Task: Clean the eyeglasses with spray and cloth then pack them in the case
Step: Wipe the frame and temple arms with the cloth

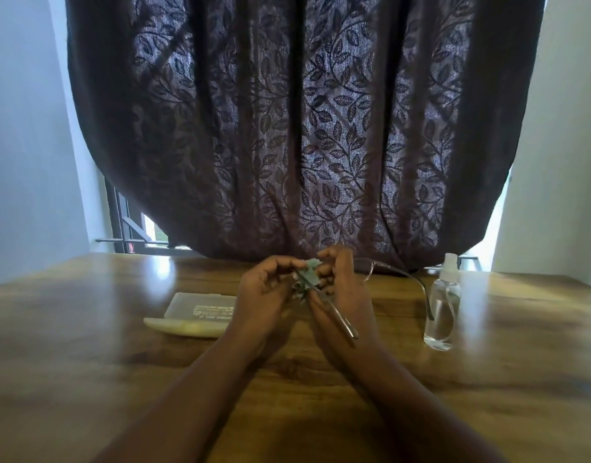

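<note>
Both hands are raised together over the middle of the wooden table (87, 345). My left hand (265, 292) pinches a small pale green cloth (308, 277) against one lens of the thin-framed eyeglasses (389, 269). My right hand (346, 292) holds the glasses; one temple arm sticks out toward me below my palm, the other curves off to the right. The lens under the cloth is hidden. A cream eyeglass case (195, 314) lies shut on the table left of my hands. A clear spray bottle (442, 305) with a white nozzle stands upright to the right.
A dark leaf-patterned curtain (304, 128) hangs just behind the table's far edge, with window bars (127, 225) showing at its lower left. White walls flank it. The spray bottle stands close to the glasses' right temple tip.
</note>
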